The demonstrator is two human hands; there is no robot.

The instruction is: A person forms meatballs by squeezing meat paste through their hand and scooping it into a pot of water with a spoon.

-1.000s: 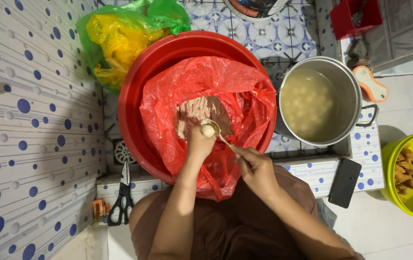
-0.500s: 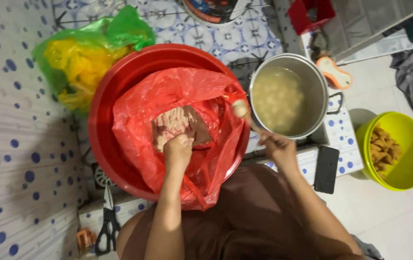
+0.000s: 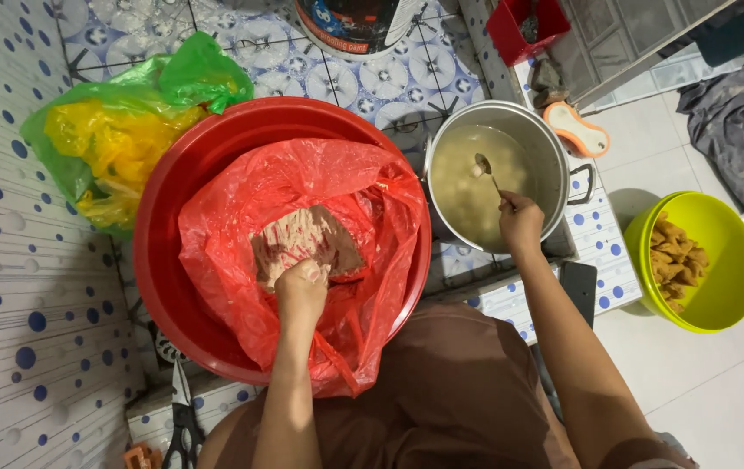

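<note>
Fingers of the left hand (image 3: 301, 287) clench on pinkish-brown paste (image 3: 307, 243) inside a red plastic bag (image 3: 233, 208) lining a red basin (image 3: 172, 200). Right-hand (image 3: 520, 221) fingers pinch a spoon (image 3: 485, 169), its bowl over cloudy liquid in a metal pot (image 3: 554, 148), perhaps carrying a lump. Beyond, a yellow-green bowl (image 3: 719, 304) holds fried pieces.

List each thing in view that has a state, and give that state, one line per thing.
Left hand: closed, pressing into the paste.
Right hand: closed on the spoon.
Spoon: bowl over the pot's liquid.
Pot: uncovered, holds cloudy liquid.
Red bag: open, lining the red basin.
Yellow bowl: partly filled with fried pieces.
Green bag: bunched, full.
</note>
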